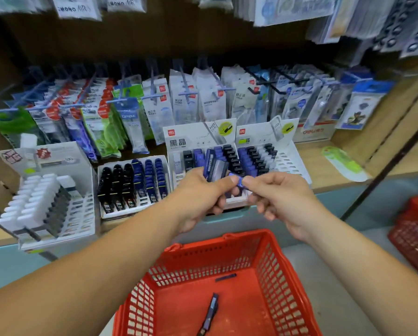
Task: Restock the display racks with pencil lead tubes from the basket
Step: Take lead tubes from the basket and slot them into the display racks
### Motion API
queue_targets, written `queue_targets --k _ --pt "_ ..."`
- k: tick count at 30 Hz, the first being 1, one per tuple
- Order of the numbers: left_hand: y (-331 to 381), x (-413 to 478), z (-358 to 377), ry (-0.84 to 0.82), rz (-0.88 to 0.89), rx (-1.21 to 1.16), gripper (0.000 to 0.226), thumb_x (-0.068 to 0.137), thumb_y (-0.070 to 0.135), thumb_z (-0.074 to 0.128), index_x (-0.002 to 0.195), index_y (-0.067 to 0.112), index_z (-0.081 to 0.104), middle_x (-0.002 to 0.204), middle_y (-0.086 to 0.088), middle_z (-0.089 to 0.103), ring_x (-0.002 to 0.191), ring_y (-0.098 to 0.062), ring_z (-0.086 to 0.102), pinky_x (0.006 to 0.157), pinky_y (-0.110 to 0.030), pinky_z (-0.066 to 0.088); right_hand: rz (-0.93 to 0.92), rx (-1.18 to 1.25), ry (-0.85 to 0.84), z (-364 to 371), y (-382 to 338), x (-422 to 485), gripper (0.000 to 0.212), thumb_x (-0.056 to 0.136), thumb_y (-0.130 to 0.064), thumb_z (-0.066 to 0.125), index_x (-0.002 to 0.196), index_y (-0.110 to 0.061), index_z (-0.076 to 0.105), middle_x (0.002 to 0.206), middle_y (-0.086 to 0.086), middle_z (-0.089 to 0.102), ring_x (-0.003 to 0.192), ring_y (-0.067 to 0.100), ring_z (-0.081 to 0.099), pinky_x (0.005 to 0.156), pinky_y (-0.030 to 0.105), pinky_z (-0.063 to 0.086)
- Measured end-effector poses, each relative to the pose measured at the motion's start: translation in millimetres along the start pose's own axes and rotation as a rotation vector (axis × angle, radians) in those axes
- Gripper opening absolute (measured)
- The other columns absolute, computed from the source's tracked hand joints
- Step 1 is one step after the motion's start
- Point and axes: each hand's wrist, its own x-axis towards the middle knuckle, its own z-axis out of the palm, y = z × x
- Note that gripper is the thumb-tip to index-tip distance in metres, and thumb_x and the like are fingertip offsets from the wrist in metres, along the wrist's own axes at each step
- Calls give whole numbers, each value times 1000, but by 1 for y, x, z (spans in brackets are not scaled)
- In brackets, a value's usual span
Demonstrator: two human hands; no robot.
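Sorting lead tubes over a red basket (271, 260) at a wooden shelf (324, 173).

Along the shelf from the left: a white-tube rack (81, 214), a black-and-blue rack (130, 213), a 黑晶 rack (191, 139) marked HB, a further rack (290, 161). Hanging above, packs lettered MONO AIR (77, 7); lower, one reading Campus (129, 113). Left hand (198, 195) raised before the 黑晶 rack, fingers curled round a bundle of blue tubes (215, 167). Right hand (280, 197) just beside it, thumb and forefinger pinching a single blue tube (239, 182), other fingers loosely bent. Down in the basket, two loose tubes (211, 311) on its floor. Far right, a second red basket (414, 229).
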Motion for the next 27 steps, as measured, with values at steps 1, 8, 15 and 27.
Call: queue_targets --k 1,8,15,27 --pt "2 5 5 -16 -7 -37 12 100 17 67 98 5 69 82 -9 71 48 -11 46 45 -24 39 -3 29 44 -5 -2 -2 21 88 -20 79 97 -4 69 74 15 68 48 16 54 38 23 38" --pt "1 18 16 -81 -87 -71 19 94 19 75 98 5 63 75 -8 68 47 -13 45 42 -22 36 -89 132 241 -25 -17 -19 9 97 -2 65 105 -5 65 86 13 69 72 20 68 60 29 57" --pt "8 15 18 -44 -123 -53 13 100 22 68 93 13 61 63 -4 60 43 -13 45 40 -21 33 -231 -485 232 -35 -49 6 12 98 -1 62 95 -11 68 80 10 69 67 18 66 62 35 59" --pt "7 16 15 -205 -187 -92 10 98 7 62 91 10 57 79 -12 59 54 -17 46 44 -25 25 -430 -1020 -9 -55 -15 88 17 91 -4 68 91 -20 71 89 -1 65 72 12 55 75 28 45"
